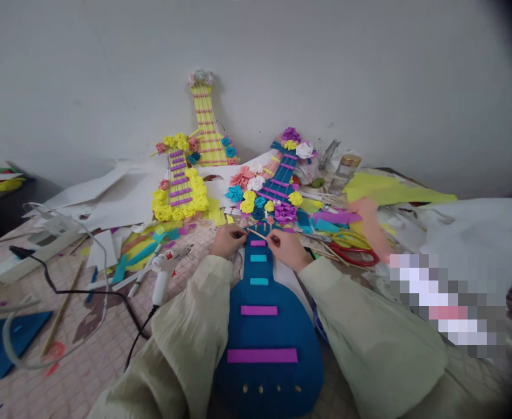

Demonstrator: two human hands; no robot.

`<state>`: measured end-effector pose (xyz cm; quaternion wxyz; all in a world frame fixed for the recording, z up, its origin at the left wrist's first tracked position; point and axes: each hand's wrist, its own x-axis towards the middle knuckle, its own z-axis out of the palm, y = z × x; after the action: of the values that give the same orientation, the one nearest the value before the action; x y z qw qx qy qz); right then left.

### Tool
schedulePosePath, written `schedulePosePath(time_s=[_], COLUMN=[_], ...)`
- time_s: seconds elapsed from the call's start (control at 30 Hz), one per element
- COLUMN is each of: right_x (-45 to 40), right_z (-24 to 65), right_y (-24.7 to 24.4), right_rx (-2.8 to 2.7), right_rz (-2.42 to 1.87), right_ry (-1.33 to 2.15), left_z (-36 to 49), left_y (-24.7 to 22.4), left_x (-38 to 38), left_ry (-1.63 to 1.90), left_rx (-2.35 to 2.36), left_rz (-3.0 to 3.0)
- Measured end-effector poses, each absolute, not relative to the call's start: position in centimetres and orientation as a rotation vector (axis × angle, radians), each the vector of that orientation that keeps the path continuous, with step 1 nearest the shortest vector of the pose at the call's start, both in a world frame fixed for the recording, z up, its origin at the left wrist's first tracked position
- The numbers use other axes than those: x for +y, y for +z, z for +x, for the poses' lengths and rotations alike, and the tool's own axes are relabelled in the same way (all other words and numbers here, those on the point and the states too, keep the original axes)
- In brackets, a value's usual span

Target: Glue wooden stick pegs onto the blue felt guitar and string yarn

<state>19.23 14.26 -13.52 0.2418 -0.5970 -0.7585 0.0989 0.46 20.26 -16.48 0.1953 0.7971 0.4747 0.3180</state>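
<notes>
A dark blue cardboard guitar (277, 331) lies in front of me, with purple and light-blue strips across it and several small brass-coloured pieces near its bottom edge. Over the top of its neck, my right hand (289, 249) pinches one end of a thin pale stick (257, 234). On the other side of the neck, my left hand (229, 240) has its fingers closed close to the stick's far end. What the left fingertips hold, if anything, is too small to make out.
Flower-covered paper guitars, a yellow one (209, 131) among them, lean at the wall. A white glue gun (163, 276) with a black cord and a power strip (37, 250) lie left. Right are red-handled scissors (360, 253), a glass jar (345, 174) and another person's hand (371, 224).
</notes>
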Motion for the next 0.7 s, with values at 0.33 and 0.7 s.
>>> schedulePosePath(time_s=[0.33,0.7], right_x=[14.4,14.5], right_z=[19.2,20.4], right_y=[-13.3,-12.7], right_rx=[-2.044,-1.995], right_rz=[-1.602,-1.594], right_ry=[0.273,0.316], left_z=[0.4,0.4], left_y=[-16.8,-16.7], left_x=[20.5,20.3], left_ry=[0.791,0.747], left_rx=[1.337,1.352], left_rz=[2.304,2.298])
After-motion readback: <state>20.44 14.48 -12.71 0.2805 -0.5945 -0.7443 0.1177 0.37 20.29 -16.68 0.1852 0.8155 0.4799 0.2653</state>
